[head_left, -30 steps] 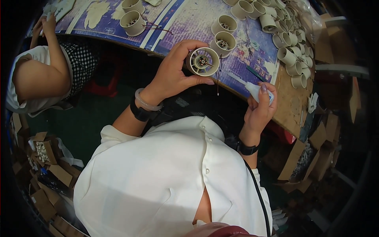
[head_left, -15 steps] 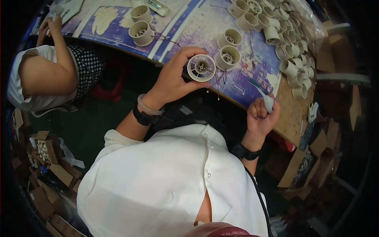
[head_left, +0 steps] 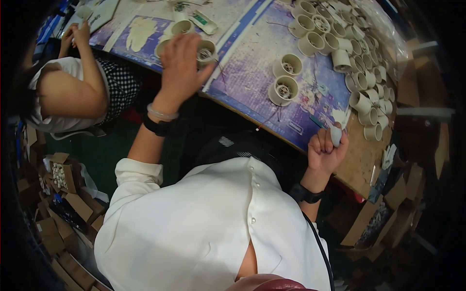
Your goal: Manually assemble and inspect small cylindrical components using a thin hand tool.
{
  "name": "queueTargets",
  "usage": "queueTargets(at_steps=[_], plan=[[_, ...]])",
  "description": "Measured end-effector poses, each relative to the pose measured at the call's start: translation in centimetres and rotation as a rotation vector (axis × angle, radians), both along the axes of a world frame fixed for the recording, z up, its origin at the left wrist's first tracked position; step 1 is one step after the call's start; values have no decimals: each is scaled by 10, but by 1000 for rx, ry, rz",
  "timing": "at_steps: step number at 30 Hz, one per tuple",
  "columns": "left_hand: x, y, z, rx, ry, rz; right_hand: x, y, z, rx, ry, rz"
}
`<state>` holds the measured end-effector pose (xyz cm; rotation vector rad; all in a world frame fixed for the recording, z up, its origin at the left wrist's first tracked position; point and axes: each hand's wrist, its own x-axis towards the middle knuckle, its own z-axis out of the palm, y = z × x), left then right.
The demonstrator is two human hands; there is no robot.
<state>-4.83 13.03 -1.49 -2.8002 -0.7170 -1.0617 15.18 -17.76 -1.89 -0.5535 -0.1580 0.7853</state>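
My left hand is over the left part of the table, fingers stretched out and apart. Beside its thumb stands a cream cup-shaped housing with small metal parts and wires inside. Another housing is partly hidden by the hand, and a third stands just beyond the fingers. At the table's front edge, my right hand is closed around a slim tool with a pale rounded handle and a dark green end. Two more wired housings stand between my hands.
Many cream housings crowd the table's right side, some lying tipped over. A small white-and-green packet lies at the back. To the left sits another person. Cardboard boxes stand on the floor at both sides.
My left hand has moved left and away from me with the housing it held, and has let go of it beside the others. My right hand still holds the tool.
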Motion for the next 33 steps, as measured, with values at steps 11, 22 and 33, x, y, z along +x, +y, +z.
queueTargets(at_steps=[11, 22, 33], plan=[[112, -31, 27, -789, -80, -751, 6, -14, -1, 22, 54, -28], [121, -17, 8, -640, 149, -516, 2, -19, -5, 19, 84, -57], [62, -84, 22, -1258, -626, -728, -6, 25, 9, 0, 16, 0]])
